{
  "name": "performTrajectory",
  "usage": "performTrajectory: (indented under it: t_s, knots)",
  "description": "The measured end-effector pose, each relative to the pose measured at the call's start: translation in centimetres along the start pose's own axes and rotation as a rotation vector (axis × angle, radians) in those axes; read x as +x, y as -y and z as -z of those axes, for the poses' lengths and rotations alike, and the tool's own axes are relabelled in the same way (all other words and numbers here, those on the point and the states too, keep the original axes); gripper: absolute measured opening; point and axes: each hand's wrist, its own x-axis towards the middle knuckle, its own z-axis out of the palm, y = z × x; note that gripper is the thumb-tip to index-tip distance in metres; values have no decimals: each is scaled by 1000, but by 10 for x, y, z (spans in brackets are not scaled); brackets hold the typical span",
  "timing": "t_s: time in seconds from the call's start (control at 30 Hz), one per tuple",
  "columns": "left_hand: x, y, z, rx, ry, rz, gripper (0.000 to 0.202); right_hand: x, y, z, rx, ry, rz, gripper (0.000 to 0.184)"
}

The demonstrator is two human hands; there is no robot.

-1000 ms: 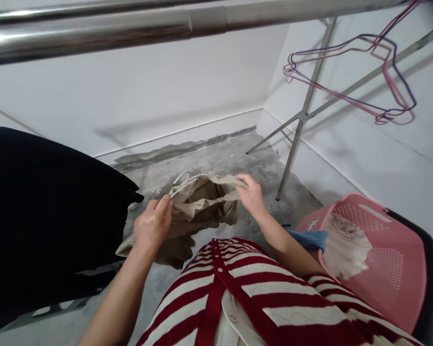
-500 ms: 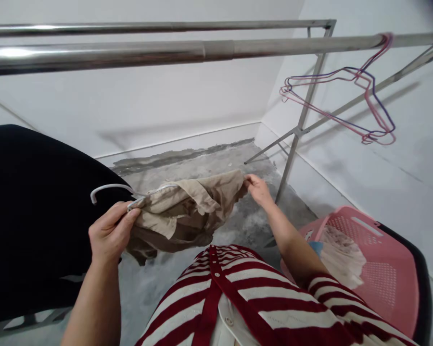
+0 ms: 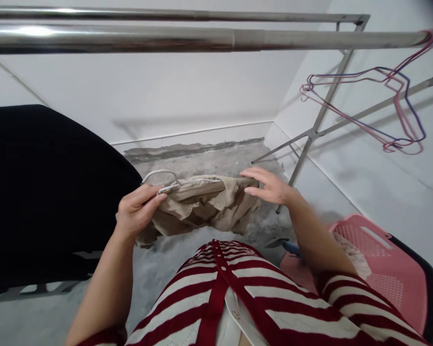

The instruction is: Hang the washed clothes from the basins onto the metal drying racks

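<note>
Right at the bottom, a red and white striped top (image 3: pixel 231 298) on the person's own body, with a red strip down the front, small white buttons and a bit of white collar (image 3: pixel 234 312) beside the strip.

Just above that, the left hand (image 3: pixel 137 210) in a tight pinch, thumb and fingers closed on the thin neck of a white wire hanger (image 3: pixel 159 177) and on the top edge of a tan cloth garment (image 3: pixel 202 204). Out on the other side, the right hand (image 3: pixel 269 186) open, fingers spread a little and held flat, right by the far end of the garment, with no way to tell if the fingertips touch it.

The garment up in the air between the two hands, over the floor and not lying on it. Soft, crumpled and full of folds, pale on top, darker in the shade below, with a loose bottom edge sagging down. The hanger's round hook poking out to the left of it.

Left of that, a big black shape (image 3: pixel 46 182), too dark to tell what it is. To the right, a pink laundry basket (image 3: pixel 393 274) with lots of small holes, on something black, and a scrap of blue cloth (image 3: pixel 290 247) by its edge. Farther off, a grey concrete floor (image 3: pixel 202 158), white walls (image 3: pixel 130 91) and a metal drying rack (image 3: pixel 130 38) with shiny rails, pink and blue hangers (image 3: pixel 409 115) hanging from one rail
</note>
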Motion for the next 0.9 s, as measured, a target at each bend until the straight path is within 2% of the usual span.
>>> performTrajectory:
  t_s: [0.07, 0.17, 0.3, 0.4, 0.5, 0.6, 0.73, 0.8, 0.9]
  knots:
    - [2, -2, -1, 12, 28, -34, 12, 11, 6, -2, -38, 139, 77, 22]
    - [-1, 0, -1, 3, 65, -54, 15, 20, 12, -6, -23, 236, 141, 26]
    - [-11, 6, 3, -25, 92, -65, 17, 27, 28, -13, 97, 397, 116, 29]
    - [-18, 13, 12, -1, 119, -22, 22, 32, 40, -15, 240, 527, 32, 28]
    - [-28, 30, 30, 59, 99, 85, 31, 33, 42, -10, 308, 497, -105, 26]
    - [-48, 57, 46, 95, -34, 277, 51, 26, 30, 2, 342, 378, -225, 29]
    - [-70, 90, 51, -144, -132, 629, 47, 12, 10, 10, 460, 173, -323, 32]
    - [-72, 101, 54, -282, -236, 732, 45, 8, 4, 7, 482, 170, -370, 32]
    - [-67, 111, 64, -333, -359, 779, 45, 5, 4, -2, 483, 249, -409, 31]
